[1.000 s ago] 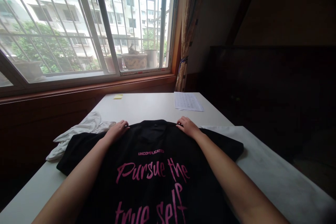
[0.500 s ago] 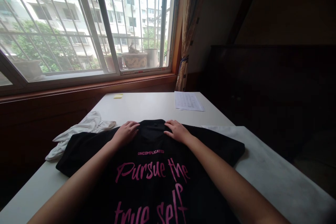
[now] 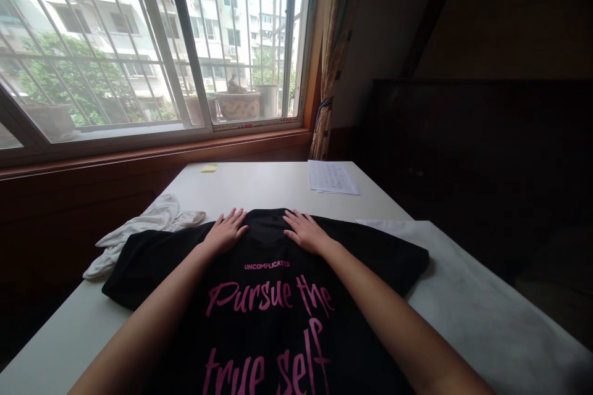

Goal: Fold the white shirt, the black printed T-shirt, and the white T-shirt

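A black T-shirt (image 3: 269, 247) with pink lettering lies spread face up, its collar toward the far side and its sleeves out to both sides. My left hand (image 3: 227, 231) rests flat on the shirt at the left shoulder beside the collar, fingers spread. On the other side of the collar, my right hand (image 3: 304, 231) lies flat on the right shoulder, its fingers also apart. Neither hand grips the cloth. The shirt's lower part runs out of view at the bottom, and my forearms cover parts of its sides.
The shirt lies on a white table (image 3: 250, 188). A crumpled white cloth (image 3: 152, 222) is by the left sleeve, and a pale grey cloth (image 3: 463, 284) lies under the right side. Printed papers (image 3: 333, 178) and a yellow sticky note (image 3: 209, 168) lie toward the far edge, before a window.
My fingers have stretched out from a curled position near the collar and now lie flat on the shoulders. The T-shirt has barely shifted.
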Demonstrator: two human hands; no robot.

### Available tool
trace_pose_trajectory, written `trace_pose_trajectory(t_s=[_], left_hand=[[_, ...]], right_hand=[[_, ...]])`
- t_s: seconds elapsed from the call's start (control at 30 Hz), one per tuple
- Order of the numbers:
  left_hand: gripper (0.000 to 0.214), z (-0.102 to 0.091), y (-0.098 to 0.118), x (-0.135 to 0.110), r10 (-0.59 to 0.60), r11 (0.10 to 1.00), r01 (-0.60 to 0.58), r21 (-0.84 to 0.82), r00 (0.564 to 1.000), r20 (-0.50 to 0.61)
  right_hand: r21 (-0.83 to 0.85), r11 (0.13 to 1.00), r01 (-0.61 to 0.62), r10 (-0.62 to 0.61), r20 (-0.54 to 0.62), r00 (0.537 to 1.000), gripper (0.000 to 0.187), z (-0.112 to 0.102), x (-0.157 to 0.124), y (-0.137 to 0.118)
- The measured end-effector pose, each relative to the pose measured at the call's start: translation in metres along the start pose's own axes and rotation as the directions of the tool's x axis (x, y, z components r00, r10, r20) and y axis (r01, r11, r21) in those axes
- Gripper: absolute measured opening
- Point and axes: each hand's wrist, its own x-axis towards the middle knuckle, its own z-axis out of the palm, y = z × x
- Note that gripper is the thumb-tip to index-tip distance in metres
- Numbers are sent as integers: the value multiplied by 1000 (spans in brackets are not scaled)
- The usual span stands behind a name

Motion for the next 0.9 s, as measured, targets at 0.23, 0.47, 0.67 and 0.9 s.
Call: trace_pose_trajectory(t_s=[0.23,0.47,0.67,0.9], left_hand=[[64,0,39,-14,-51,998,54,30,992,-114],[72,15,62,-12,-83,996,84,13,995,-63],[75,13,54,-2,-106,994,106,-7,993,-46],[74,12,53,-3,-90,996,89,-20,995,-39]], right_hand=[[31,998,53,-51,-61,997,83,7,-7,-32],[4,1000,6,-6,-10,1000,89,11,-2,-43],[-11,999,40,-40,18,999,80,9,-19,-42],[21,1000,-16,17,-80,997,66,-17,-91,3]])
